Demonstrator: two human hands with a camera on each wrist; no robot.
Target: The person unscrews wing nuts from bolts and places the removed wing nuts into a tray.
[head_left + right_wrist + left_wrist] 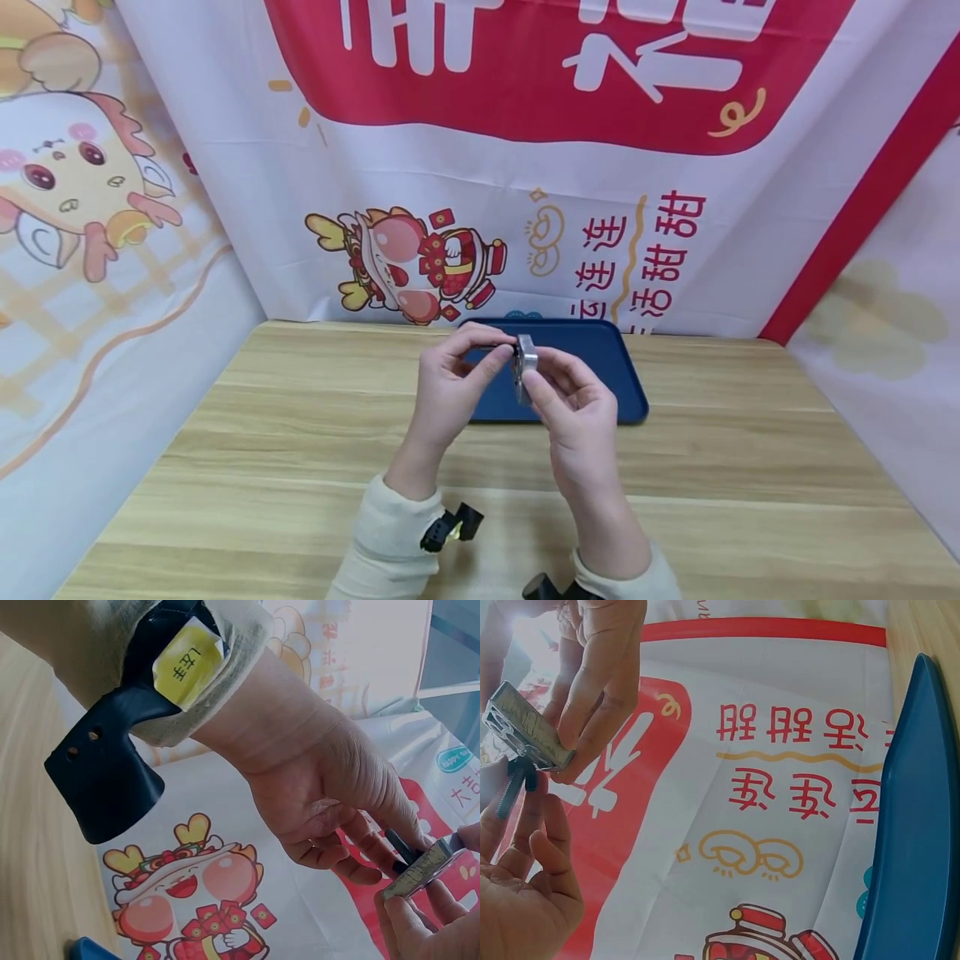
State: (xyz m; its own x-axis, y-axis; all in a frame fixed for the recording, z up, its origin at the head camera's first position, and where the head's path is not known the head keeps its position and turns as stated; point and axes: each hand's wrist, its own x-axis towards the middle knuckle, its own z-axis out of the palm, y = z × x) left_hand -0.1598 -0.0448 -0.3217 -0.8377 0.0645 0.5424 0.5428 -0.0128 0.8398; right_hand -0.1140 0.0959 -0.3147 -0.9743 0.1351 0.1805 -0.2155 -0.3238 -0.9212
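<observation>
A silvery metal block [527, 358] with openings in its face is held up over the tray by my right hand [581, 408], thumb on one side and fingers on the other. My left hand [446, 392] pinches a dark threaded bolt [510, 793] between thumb and fingers, against the block's face. In the right wrist view the bolt [401, 846] meets the block [424, 871] at an angle. Whether its tip sits inside a hole cannot be made out. Fingers cover part of both pieces.
Below and beyond the hands lies a dark blue tray [588, 337] at the back of the wooden table [300, 450]. Printed cloth [525, 167] hangs right behind the table edge. Black camera mounts [105, 765] sit on both wrists.
</observation>
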